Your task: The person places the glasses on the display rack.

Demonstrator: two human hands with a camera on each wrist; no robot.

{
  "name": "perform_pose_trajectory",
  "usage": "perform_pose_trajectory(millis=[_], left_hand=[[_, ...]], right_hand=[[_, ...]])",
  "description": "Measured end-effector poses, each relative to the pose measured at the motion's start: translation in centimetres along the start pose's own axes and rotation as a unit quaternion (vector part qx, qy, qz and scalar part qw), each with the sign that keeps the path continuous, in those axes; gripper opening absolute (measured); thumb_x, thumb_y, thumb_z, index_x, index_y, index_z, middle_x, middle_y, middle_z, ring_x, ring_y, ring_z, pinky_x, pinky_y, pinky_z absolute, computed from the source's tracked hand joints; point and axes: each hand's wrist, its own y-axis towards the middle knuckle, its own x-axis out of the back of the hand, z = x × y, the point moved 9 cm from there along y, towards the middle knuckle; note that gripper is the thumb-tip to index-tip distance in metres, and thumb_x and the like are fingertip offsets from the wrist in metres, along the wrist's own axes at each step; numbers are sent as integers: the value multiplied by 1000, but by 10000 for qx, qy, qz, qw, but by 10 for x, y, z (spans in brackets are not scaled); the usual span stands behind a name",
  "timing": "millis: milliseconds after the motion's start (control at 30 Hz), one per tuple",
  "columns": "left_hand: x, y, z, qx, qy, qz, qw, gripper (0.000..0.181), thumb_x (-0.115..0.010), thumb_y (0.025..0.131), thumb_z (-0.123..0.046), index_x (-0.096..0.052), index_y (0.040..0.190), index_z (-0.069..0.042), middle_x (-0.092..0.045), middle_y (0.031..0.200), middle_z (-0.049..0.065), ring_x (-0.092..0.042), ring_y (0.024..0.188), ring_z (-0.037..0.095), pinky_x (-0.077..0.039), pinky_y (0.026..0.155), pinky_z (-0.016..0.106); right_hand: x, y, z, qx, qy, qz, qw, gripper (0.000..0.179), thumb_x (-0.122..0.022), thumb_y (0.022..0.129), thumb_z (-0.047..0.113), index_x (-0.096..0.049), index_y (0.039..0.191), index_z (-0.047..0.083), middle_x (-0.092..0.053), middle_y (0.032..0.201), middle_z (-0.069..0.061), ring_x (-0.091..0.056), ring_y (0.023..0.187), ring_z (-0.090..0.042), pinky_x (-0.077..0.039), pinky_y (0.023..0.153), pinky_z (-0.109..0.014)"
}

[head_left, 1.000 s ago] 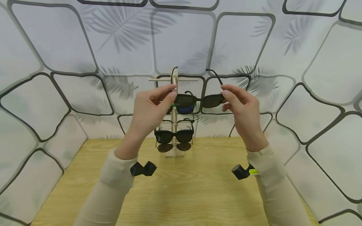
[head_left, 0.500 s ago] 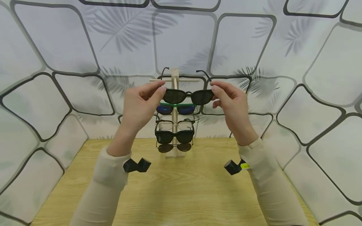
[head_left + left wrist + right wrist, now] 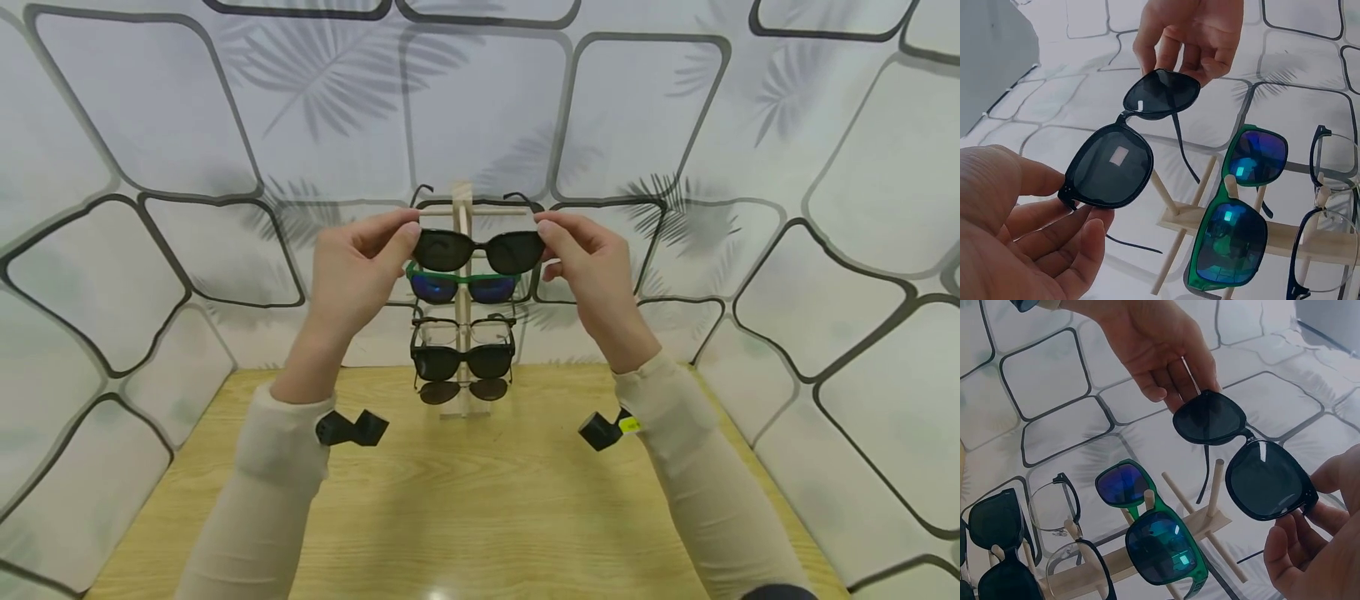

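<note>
Black sunglasses (image 3: 480,251) with dark lenses are held between my two hands, their temples unfolded and pointing away toward the wall. My left hand (image 3: 363,268) pinches the left end of the frame at the hinge, thumb in front. The right hand (image 3: 588,268) pinches the opposite end the same way. In the head view the sunglasses overlap the upper part of a wooden display stand (image 3: 462,200), just under its top crossbar (image 3: 498,212). Green-framed sunglasses (image 3: 1244,212) with blue mirrored lenses hang on the stand directly below them.
Lower on the stand hang clear-lens glasses (image 3: 491,332), black sunglasses with thick frames (image 3: 487,362) and thin-framed brown-lens sunglasses (image 3: 487,390). The stand's base rests on a wood-grain table (image 3: 465,500). A patterned wall covering (image 3: 487,108) encloses the back and sides.
Both hands have carried the black sunglasses to the left, from right of the stand to in front of its upper part. The green-framed pair now shows below them.
</note>
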Motion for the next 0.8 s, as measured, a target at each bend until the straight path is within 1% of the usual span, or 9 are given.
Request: perform_pose_trajectory(millis=[133,267,333,400,533,600,667,800], left_hand=[[2,2,3,93,88,-9,9999,31,-65,106,-20,-75,130,-4,-79,115,20,-70,81,1,-56,67,15],[3,6,8,138,154,-56,9998,30,-65,106,-20,-75,131,-5,-79,114,20,-69,80,1,-56,66,15],[3,7,10,161,180,-55,9997,30,-65,107,-21,-75,131,-5,-79,114,21,-68,79,-1,-56,66,15],[2,9,13,189,214,-23,9996,31,-65,107,-21,-75,131,-6,-79,114,21,-68,78,-2,-56,66,15],[0,11,18,200,277,48,9994,31,-64,107,-22,-75,132,-5,-79,111,21,-68,78,1,-56,65,15],[0,12,20,232,277,45,9993,31,-64,107,-22,-75,132,-6,-79,111,22,-68,78,2,-56,65,15],[1,13,21,278,242,19,9993,31,-64,107,-22,-75,132,-6,-79,111,23,-69,77,3,-56,65,16],[3,15,21,377,176,-17,9991,32,-64,107,-23,-74,133,-7,-78,116,22,-69,76,-1,-56,66,15]], right_hand=[[-4,4,-1,-41,-62,-7,10000,36,-68,105,21,-70,132,-2,-69,93,5,-62,78,-14,-56,62,-24],[-7,8,-3,-114,-54,-59,9999,38,-68,105,22,-70,133,-3,-69,92,6,-61,78,-17,-55,60,-24],[-8,10,-4,-186,-47,-89,9998,39,-69,105,23,-70,133,-3,-69,90,6,-61,77,-17,-55,61,-24],[-8,12,-8,-297,-29,-121,9995,39,-69,105,24,-70,133,-3,-68,89,6,-61,76,-15,-55,62,-23],[-7,15,-17,-540,58,-201,9983,41,-69,104,25,-69,134,-3,-66,88,5,-61,74,-12,-55,62,-22],[-8,16,-19,-616,89,-238,9978,41,-70,104,25,-69,134,-3,-66,88,4,-61,74,-13,-55,61,-21],[-8,17,-20,-593,59,-243,9979,41,-70,103,26,-70,133,-2,-66,88,4,-61,74,-13,-55,60,-21],[-11,20,-15,-422,-15,-197,9989,42,-71,103,28,-70,133,-2,-67,87,4,-62,73,-11,-55,61,-21]])
